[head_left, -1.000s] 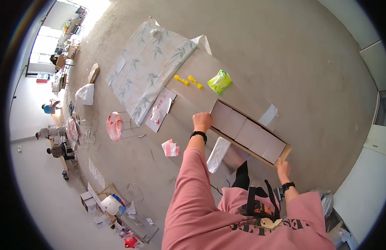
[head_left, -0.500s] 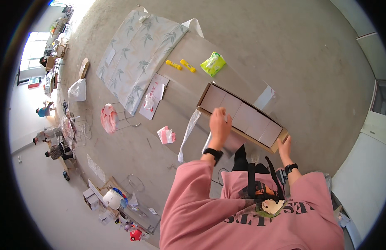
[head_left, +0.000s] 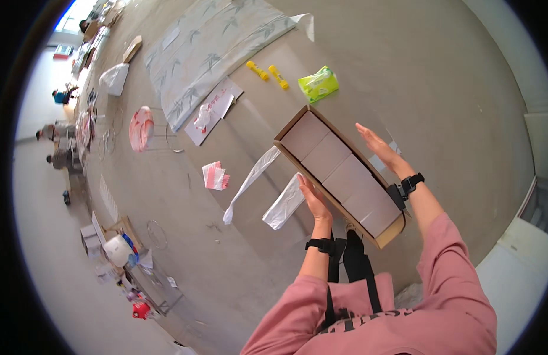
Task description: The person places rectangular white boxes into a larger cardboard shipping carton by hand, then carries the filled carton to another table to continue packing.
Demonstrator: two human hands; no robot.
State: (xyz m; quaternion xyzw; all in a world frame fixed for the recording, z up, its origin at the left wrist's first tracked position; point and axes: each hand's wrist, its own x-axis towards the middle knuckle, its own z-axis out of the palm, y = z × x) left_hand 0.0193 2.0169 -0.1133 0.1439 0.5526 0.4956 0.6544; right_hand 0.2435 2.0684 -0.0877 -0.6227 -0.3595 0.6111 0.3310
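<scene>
One cardboard carton [head_left: 390,232] lay on the table [head_left: 262,115], long axis running far-left to near-right, between the left hand [head_left: 315,201], close alongside, and the right hand [head_left: 380,150], farther off, both with fingers extended, gripping nothing.

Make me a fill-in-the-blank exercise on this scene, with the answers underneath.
1. The left hand and right hand extend from ____ sleeves.
2. The cardboard box is ____, not closed, showing pale cartons.
3. The two stubby tubes are coloured ____.
4. In the picture, the green soft pack lies to the tubes' ____.

Missing words: pink; open; yellow; right.
</scene>
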